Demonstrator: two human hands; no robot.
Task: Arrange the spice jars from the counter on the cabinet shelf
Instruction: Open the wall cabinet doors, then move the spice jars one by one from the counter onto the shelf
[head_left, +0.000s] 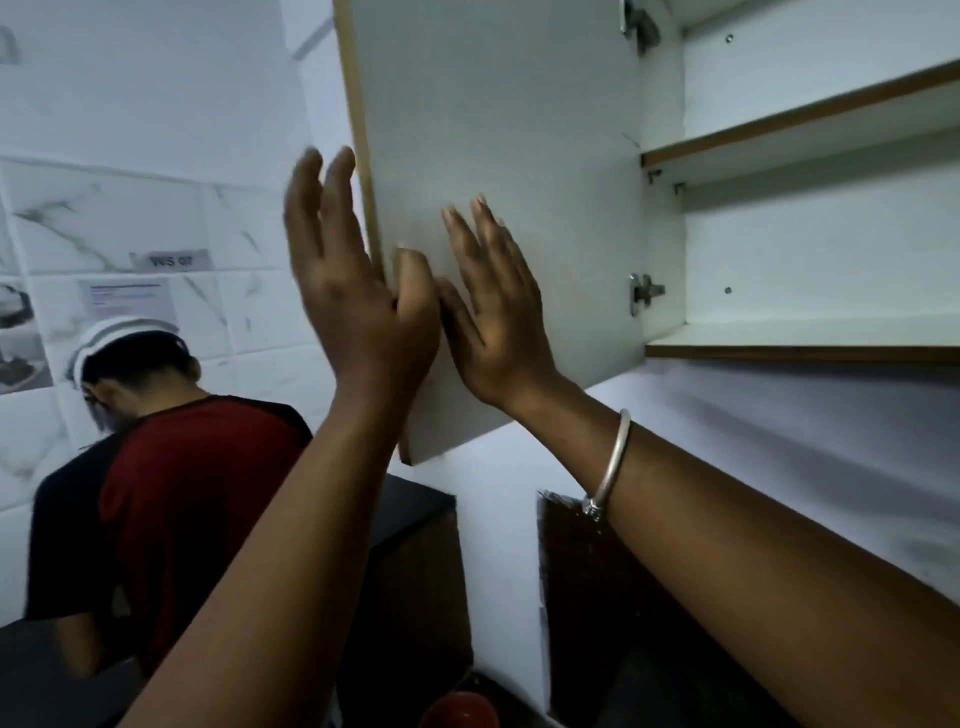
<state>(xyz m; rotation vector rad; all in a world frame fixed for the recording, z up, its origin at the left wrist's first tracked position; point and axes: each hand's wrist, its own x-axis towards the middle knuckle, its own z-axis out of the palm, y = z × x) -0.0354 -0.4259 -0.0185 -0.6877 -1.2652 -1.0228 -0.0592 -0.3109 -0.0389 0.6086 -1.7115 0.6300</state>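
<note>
- My left hand (358, 312), fingers straight and spread, is at the edge of the cabinet door (519, 130).
- My right hand (498, 317) lies flat and spread on its inner face.
- The cabinet shelf (800, 338) is at three o'clock.

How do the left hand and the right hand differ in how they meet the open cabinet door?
The left hand straddles the free edge of the cabinet door, thumb on its inner face; the right hand lies flat on that face. The right wrist wears a silver bangle; the left wrist is bare. Both have straight fingers pointing up and hold no jar.
</note>
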